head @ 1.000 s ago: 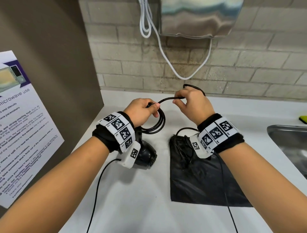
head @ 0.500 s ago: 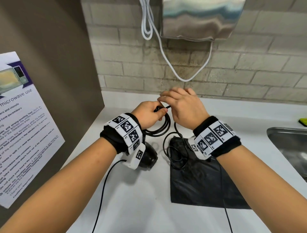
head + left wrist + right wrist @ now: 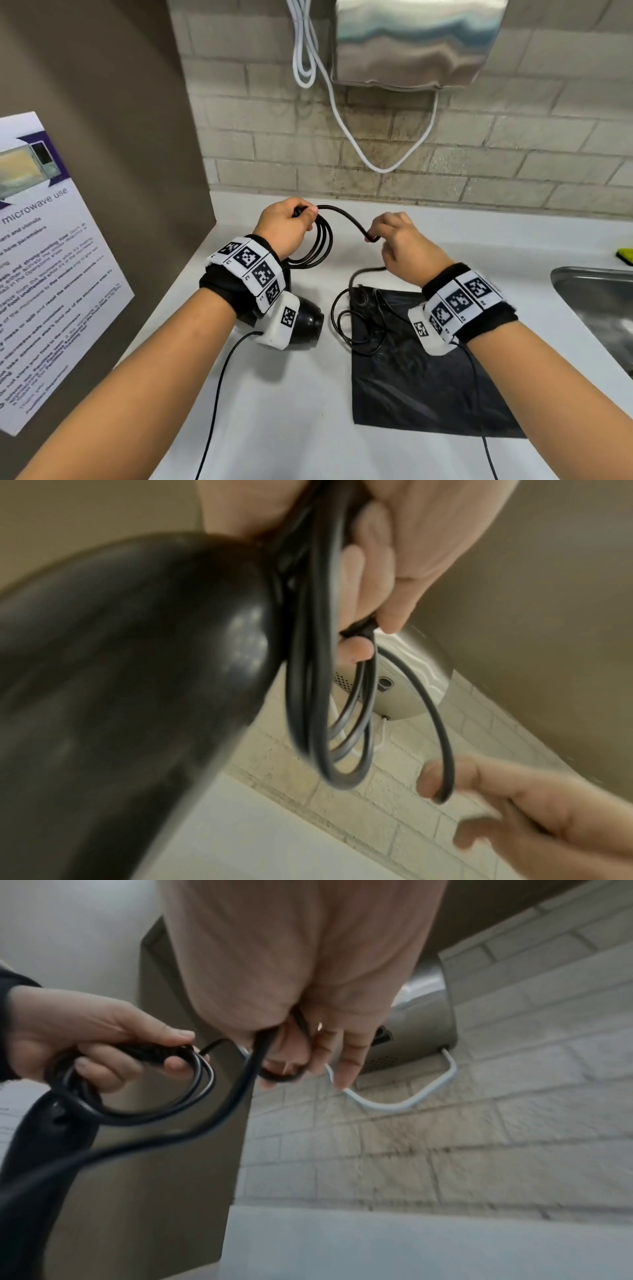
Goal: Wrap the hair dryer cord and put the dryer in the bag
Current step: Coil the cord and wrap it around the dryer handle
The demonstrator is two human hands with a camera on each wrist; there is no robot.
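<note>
On the counter: I see a white worktop (image 3: 301, 411) with the black bag (image 3: 428, 387) lying flat on it, right of centre.
Left hand: my left hand (image 3: 284, 228) is held above the counter with fingers curled around several gathered loops of the black cord (image 3: 320, 246); thumb and fingertip pinch the ribbed strain-relief end.
Right hand: my right hand (image 3: 402, 248) pinches the same cord a little to the right, a raised arc of cord spanning the gap between the two hands.
Dryer: the black hair dryer (image 3: 306, 323) hangs below the left wrist, partly hidden by the wristband; whether its nozzle touches the counter I cannot tell.
Loose cord: from the right hand the slack drops down and lies in untidy coils on the bag's top left corner.
Head view only: it shows the bag, a steel sink (image 3: 596, 308) at far right, a yellow item (image 3: 624, 255) behind it, and a microwave notice (image 3: 44, 274) on the brown panel at left.
Left wrist view only: the dryer's body (image 3: 120, 683) fills the left side, blurred, with the loops hanging just beside it.
Right wrist view only: the cord passes between the right hand's fingers (image 3: 352, 1053) and curls under them.
Wall: a metal dispenser (image 3: 414, 44) with a white cable (image 3: 342, 120) looped beneath it.
</note>
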